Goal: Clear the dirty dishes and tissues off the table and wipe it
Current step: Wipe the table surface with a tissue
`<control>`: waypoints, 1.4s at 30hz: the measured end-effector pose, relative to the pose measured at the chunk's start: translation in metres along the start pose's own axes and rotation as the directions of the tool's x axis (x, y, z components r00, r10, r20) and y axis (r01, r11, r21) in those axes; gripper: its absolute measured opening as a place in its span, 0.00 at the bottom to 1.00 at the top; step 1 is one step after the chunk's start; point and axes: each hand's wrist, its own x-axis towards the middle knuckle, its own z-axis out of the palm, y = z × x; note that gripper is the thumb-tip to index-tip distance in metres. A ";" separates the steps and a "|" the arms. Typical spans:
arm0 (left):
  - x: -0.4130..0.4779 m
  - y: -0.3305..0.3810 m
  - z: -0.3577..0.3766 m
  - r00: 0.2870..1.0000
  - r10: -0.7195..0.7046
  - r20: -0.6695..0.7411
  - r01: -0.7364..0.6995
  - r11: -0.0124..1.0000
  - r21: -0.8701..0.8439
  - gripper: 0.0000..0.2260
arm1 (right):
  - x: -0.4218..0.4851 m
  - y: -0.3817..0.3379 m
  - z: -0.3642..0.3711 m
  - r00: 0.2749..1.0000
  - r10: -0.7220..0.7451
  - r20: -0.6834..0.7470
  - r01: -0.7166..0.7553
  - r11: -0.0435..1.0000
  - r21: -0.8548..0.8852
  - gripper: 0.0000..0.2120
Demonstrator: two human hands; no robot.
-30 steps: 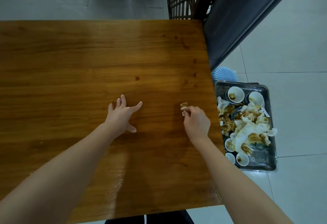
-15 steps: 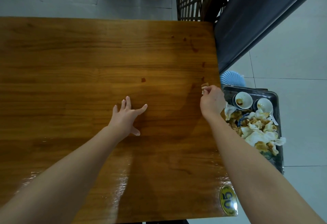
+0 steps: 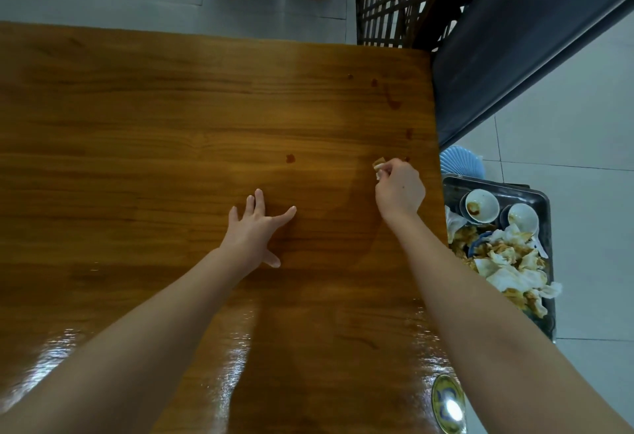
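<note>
Right hand pinches a stained tissue poking beyond its fingertips, near the table edge; left hand lies flat, fingers spread.

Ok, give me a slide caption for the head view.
Right hand presses a tissue to the stained table; left hand lies flat.

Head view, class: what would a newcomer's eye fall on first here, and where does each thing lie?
The right hand pinches a stained tissue on the table near its right edge, while the left hand lies spread flat mid-table. Right of the table, a tray is heaped with dirty bowls and crumpled tissues. Dark spots dot the wood.
</note>
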 end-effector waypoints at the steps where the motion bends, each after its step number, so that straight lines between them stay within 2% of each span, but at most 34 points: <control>1: 0.000 0.000 0.000 1.000 0.000 0.001 0.000 1.000 -0.001 0.51 | 0.003 -0.002 0.002 1.000 0.005 -0.007 -0.005 1.000 -0.002 0.06; 4: 0.000 0.000 -0.001 1.000 0.007 0.013 -0.007 1.000 0.000 0.51 | 0.003 0.000 0.003 1.000 -0.005 -0.016 0.005 1.000 -0.004 0.06; 10: 0.000 0.001 -0.001 1.000 0.007 0.027 -0.007 1.000 0.008 0.51 | -0.034 0.020 -0.008 0.986 -0.164 0.028 0.166 0.983 -0.082 0.07; 14: 0.003 0.000 0.000 0.999 0.008 0.041 -0.009 1.000 0.005 0.51 | -0.064 0.031 -0.010 0.980 -0.195 0.033 0.197 0.975 -0.103 0.06; 18: 0.003 -0.001 0.001 0.999 0.018 0.032 -0.018 1.000 -0.007 0.51 | -0.050 0.028 -0.011 0.976 -0.212 0.049 0.217 0.970 -0.111 0.06; 23: 0.002 -0.002 0.002 0.999 0.021 0.026 -0.021 1.000 -0.010 0.51 | 0.006 0.008 -0.008 0.995 -0.095 0.043 0.098 0.992 -0.078 0.05; 27: 0.004 -0.002 0.002 1.000 0.022 0.022 -0.022 1.000 -0.012 0.51 | 0.010 -0.005 -0.005 0.998 -0.040 0.042 0.043 0.996 -0.075 0.05; 33: 0.000 -0.004 0.004 0.999 0.051 -0.010 -0.051 0.999 0.001 0.50 | -0.050 -0.009 0.004 0.971 -0.212 0.113 0.220 0.974 -0.061 0.07; 37: -0.009 -0.018 0.007 0.992 0.103 -0.077 -0.107 0.993 -0.054 0.50 | -0.068 -0.010 0.001 0.963 -0.231 0.141 0.244 0.966 -0.087 0.08; 39: -0.015 -0.035 0.007 0.989 0.063 -0.133 -0.072 0.995 -0.065 0.53 | -0.067 -0.015 0.000 0.965 -0.219 0.147 0.235 0.966 -0.103 0.08; 42: -0.018 -0.072 0.002 0.983 -0.079 -0.166 0.072 0.996 -0.045 0.55 | -0.067 -0.023 0.001 0.966 -0.210 0.154 0.228 0.967 -0.115 0.08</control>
